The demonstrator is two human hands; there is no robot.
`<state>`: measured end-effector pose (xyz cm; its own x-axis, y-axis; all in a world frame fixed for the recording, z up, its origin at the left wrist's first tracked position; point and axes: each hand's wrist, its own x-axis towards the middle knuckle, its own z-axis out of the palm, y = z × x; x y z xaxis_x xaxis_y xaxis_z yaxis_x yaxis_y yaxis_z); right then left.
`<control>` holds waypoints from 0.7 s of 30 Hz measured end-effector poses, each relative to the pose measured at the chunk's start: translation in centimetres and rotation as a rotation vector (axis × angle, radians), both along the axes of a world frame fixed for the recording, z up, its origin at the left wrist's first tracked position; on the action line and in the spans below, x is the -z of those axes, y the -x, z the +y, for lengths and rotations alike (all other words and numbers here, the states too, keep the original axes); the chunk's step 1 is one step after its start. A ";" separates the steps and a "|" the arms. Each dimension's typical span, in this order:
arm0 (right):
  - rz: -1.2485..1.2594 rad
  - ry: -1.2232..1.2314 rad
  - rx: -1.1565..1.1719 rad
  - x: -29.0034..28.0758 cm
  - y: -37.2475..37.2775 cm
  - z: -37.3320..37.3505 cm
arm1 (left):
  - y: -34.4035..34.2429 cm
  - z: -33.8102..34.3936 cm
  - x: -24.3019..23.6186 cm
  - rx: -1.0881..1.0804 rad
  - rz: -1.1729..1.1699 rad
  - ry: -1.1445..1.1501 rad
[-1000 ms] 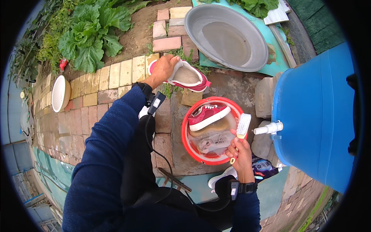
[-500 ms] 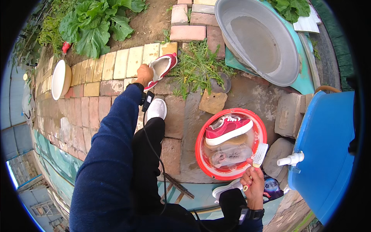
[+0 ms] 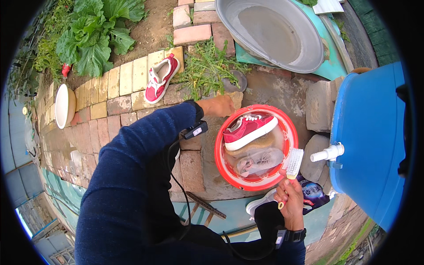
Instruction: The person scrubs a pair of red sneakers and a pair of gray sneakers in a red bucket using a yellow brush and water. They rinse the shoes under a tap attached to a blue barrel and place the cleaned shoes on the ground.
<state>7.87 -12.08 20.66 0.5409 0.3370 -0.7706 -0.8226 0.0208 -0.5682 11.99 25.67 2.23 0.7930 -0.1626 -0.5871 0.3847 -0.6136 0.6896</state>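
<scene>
My right hand (image 3: 289,197) grips a scrub brush (image 3: 294,164) by its handle, white bristles turned up. It is by the near right rim of a red-rimmed basin (image 3: 219,163). A red sneaker with a white sole (image 3: 251,132) lies tilted inside, above a greyish, shoe-shaped thing (image 3: 263,161) that looks wet. Just off the basin's far left rim is my left hand (image 3: 216,106), holding nothing, fingers loosely bent. Another red sneaker (image 3: 162,79) stands on the bricks beyond it, apart from the hand.
A large grey tub (image 3: 304,59) stands at the far right. At right is a blue barrel (image 3: 371,137) with a white spout, beside stones (image 3: 319,105). A white bowl (image 3: 65,106) rests at left. Weeds (image 3: 205,70) lie beyond the basin; a dark packet (image 3: 312,192) is near my right hand.
My left hand has let go of the red sneaker on the bricks and moved right toward the basin. The brush, still in my right hand, now points more upright.
</scene>
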 end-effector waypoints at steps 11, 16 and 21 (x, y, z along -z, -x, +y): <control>-0.045 -0.024 -0.043 -1.9 2.0 -3.6 | 3.7 -14.7 3.6 -0.484 -0.195 -0.354; -0.081 -0.002 -0.071 -0.9 3.3 -6.2 | 8.3 -19.6 2.1 -0.195 -0.616 -0.372; -0.060 0.147 -0.071 3.3 4.0 -8.2 | 13.1 -21.9 2.3 -0.130 -0.533 -0.253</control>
